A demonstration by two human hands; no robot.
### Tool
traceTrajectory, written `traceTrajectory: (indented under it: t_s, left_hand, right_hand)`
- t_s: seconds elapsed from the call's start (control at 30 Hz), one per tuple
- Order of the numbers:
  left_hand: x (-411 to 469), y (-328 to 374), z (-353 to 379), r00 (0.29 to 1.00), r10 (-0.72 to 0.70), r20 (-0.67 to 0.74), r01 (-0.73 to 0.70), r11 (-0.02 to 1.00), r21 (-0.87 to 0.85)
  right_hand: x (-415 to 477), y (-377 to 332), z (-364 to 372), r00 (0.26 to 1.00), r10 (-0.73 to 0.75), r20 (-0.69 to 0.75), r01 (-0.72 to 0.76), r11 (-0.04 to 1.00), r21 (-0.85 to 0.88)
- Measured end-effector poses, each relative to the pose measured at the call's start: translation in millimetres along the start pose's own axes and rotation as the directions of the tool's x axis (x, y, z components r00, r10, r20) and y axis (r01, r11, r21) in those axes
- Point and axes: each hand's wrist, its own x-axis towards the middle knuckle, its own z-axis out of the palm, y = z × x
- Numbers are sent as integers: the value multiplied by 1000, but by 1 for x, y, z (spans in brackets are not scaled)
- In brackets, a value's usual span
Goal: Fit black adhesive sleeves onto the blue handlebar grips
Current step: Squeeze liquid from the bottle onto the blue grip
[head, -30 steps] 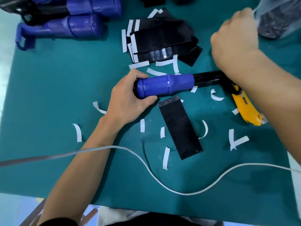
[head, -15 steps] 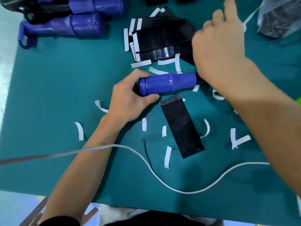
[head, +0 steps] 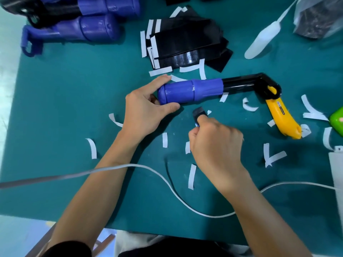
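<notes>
My left hand (head: 143,110) curls round the end of the blue rubber handlebar grip (head: 191,90), steadying it on the teal surface (head: 74,89) for fitting. My right hand (head: 217,145) pinches one black plastic adhesive sleeve (head: 199,113) just below it. Two more blue grips (head: 89,28) lie top left; the stacked black sleeves (head: 187,39) overlap, uncountable.

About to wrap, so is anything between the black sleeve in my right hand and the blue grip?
Nothing visible does. Only bare green mat separates the black adhesive sleeve, pinched by the right hand, from the blue handlebar grip; the left hand holds its rounded end.
</notes>
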Motion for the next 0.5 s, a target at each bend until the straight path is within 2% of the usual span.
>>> traceTrajectory:
  t_s: [0.07,0.13,0.17,0.23,0.27,0.33,0.4,0.5]
  left_hand:
    - [1,1,-1,1000,-13,25,14,999,-37]
    - [3,0,-3,999,-25,48,28,996,-79]
    - [3,-1,-4,998,-29,59,35,995,-96]
    - [5,-1,-4,995,-44,84,56,989,-139]
    - [5,-2,-5,994,-49,97,64,985,-161]
    - [5,-2,-7,991,-40,130,64,980,-186]
    - [5,-2,-10,985,-33,167,65,979,-193]
    - [4,2,-10,981,-54,184,97,968,-233]
  right_hand:
    - [5,11,-5,998,56,-15,-53,982,180]
    - [12,19,-10,989,149,1,-136,896,422]
    - [15,20,-12,975,219,31,-197,795,574]
    - [20,13,-13,926,319,202,-335,447,829]
    - [22,10,-11,902,331,278,-378,291,879]
    - [23,3,-2,867,333,371,-422,94,901]
    - [23,-3,7,863,321,391,-422,30,906]
    - [23,-10,19,893,341,294,-334,64,940]
